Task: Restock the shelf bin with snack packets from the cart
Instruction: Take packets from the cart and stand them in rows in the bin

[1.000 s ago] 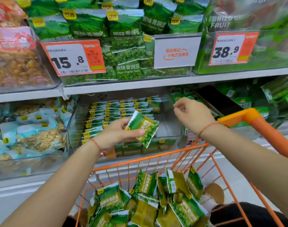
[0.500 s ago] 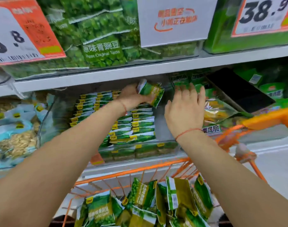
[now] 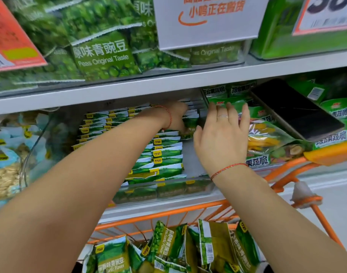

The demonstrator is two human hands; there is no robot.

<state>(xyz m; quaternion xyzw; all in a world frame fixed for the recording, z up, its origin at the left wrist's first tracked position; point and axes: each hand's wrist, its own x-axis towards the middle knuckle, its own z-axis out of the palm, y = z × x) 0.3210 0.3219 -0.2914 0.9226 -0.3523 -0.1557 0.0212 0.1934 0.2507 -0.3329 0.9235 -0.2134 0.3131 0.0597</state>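
Note:
A clear shelf bin [image 3: 168, 189] on the lower shelf holds rows of green pea snack packets [image 3: 164, 154] standing on edge. My left hand [image 3: 178, 117] reaches deep into the bin's back right corner and pinches a green packet [image 3: 190, 125] down among the rows. My right hand [image 3: 224, 138] hovers at the bin's right side with its fingers straight and spread, holding nothing. Below, the orange wire cart [image 3: 159, 215] contains several loose green and olive pea packets [image 3: 168, 247].
The upper shelf [image 3: 168, 83] overhangs the bin closely, with bags of peas and price cards above. A black divider panel [image 3: 294, 109] and mixed vegetable crisp bags [image 3: 267, 138] lie right of the bin. Nut packets [image 3: 9, 154] fill the bin at left. The cart handle [image 3: 330, 152] crosses at right.
My left hand has carried the packet from above the cart up into the bin's back corner. My right hand opened and moved to the bin's right side. The view moved closer.

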